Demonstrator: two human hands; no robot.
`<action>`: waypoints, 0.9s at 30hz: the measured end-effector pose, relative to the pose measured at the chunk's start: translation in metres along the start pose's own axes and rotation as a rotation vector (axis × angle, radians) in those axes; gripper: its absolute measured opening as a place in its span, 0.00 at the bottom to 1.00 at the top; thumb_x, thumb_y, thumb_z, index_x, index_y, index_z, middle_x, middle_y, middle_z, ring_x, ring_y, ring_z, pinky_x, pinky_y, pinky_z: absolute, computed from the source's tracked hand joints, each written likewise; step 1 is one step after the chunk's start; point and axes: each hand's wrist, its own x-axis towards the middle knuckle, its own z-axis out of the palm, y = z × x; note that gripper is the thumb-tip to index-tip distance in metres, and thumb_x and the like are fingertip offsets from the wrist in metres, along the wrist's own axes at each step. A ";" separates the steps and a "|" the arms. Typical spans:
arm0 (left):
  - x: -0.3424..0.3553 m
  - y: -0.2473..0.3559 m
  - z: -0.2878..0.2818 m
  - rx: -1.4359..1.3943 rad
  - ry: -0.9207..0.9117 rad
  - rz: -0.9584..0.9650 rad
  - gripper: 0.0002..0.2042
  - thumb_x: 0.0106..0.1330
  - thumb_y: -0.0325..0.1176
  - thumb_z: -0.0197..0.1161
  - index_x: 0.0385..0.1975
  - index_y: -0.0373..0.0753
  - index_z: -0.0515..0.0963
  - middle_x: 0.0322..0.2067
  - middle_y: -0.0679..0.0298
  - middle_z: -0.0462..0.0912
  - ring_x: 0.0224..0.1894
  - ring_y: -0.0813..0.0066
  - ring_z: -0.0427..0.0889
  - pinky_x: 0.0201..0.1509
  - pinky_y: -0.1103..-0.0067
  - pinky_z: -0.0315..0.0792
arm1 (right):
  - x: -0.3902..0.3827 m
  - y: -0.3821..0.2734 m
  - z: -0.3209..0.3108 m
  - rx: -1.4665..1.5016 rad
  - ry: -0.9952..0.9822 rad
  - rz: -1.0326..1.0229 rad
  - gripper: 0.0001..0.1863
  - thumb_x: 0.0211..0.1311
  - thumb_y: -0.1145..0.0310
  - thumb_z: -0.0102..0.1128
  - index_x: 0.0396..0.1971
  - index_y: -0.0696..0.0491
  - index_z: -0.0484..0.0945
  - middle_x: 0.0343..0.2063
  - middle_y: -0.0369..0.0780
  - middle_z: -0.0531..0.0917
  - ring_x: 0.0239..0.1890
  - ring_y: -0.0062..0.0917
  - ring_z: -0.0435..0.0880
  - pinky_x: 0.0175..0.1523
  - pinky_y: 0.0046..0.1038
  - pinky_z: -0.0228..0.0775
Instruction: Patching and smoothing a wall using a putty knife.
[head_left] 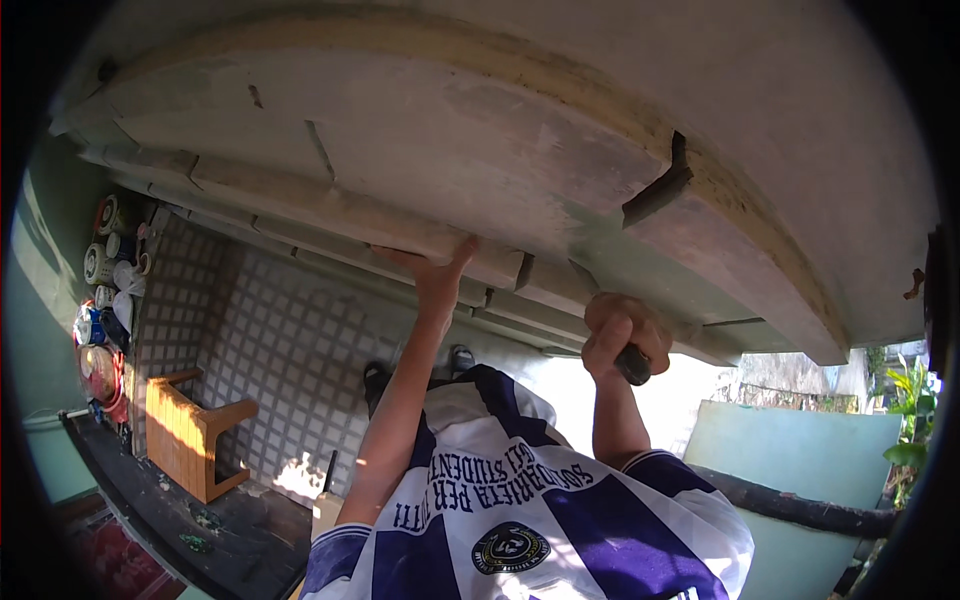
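My left hand [438,268] is raised, its fingers spread and pressed flat against a pale rounded moulding strip [330,210] on the edge of a large weathered whitish-green panel [480,120]. My right hand [620,335] is fisted around a dark tool handle [633,365] just under the same edge, to the right; the tool's working end is hidden. A dark notch [660,190] is cut in the panel's curved rim above that hand. My blue-and-white striped shirt [540,510] fills the lower middle.
Grey tiled floor [280,340] lies below, with two dark sandals [375,380] on it. A small wooden stool [195,440] sits at the left, near cans and containers [105,265]. A teal panel [800,450], a black pipe [800,512] and green plants [910,400] are at the right.
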 end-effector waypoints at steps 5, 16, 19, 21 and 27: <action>0.001 -0.003 -0.001 0.016 -0.005 -0.030 0.71 0.49 0.41 0.79 0.64 0.36 0.10 0.71 0.49 0.28 0.73 0.63 0.43 0.74 0.71 0.44 | -0.011 0.015 -0.002 -0.182 -0.123 0.091 0.15 0.55 0.81 0.55 0.13 0.54 0.63 0.12 0.37 0.76 0.13 0.24 0.76 0.23 0.22 0.70; 0.000 0.020 -0.010 0.066 -0.040 -0.094 0.71 0.48 0.42 0.79 0.64 0.36 0.10 0.70 0.45 0.24 0.73 0.57 0.41 0.75 0.65 0.45 | -0.006 0.002 -0.002 -0.102 -0.099 -0.027 0.13 0.50 0.83 0.56 0.13 0.55 0.65 0.12 0.38 0.75 0.13 0.25 0.75 0.22 0.23 0.70; 0.020 0.036 -0.028 0.174 0.230 0.119 0.66 0.54 0.48 0.74 0.67 0.36 0.15 0.70 0.42 0.23 0.73 0.54 0.38 0.74 0.57 0.44 | -0.008 0.009 0.003 -0.252 -0.102 0.035 0.15 0.54 0.83 0.54 0.13 0.54 0.63 0.11 0.37 0.73 0.12 0.25 0.73 0.21 0.23 0.70; 0.044 0.049 -0.048 0.179 0.359 0.087 0.61 0.60 0.55 0.66 0.68 0.36 0.16 0.70 0.44 0.24 0.74 0.53 0.37 0.73 0.55 0.44 | 0.000 -0.009 0.002 0.063 -0.055 -0.115 0.15 0.53 0.83 0.56 0.13 0.53 0.62 0.11 0.37 0.74 0.12 0.24 0.73 0.21 0.23 0.68; 0.154 0.097 -0.111 -0.019 0.731 0.029 0.48 0.66 0.50 0.60 0.71 0.40 0.30 0.70 0.50 0.43 0.66 0.55 0.63 0.70 0.61 0.60 | -0.013 0.004 0.002 -0.191 -0.085 0.057 0.16 0.54 0.80 0.56 0.12 0.53 0.63 0.11 0.38 0.74 0.14 0.25 0.75 0.22 0.22 0.68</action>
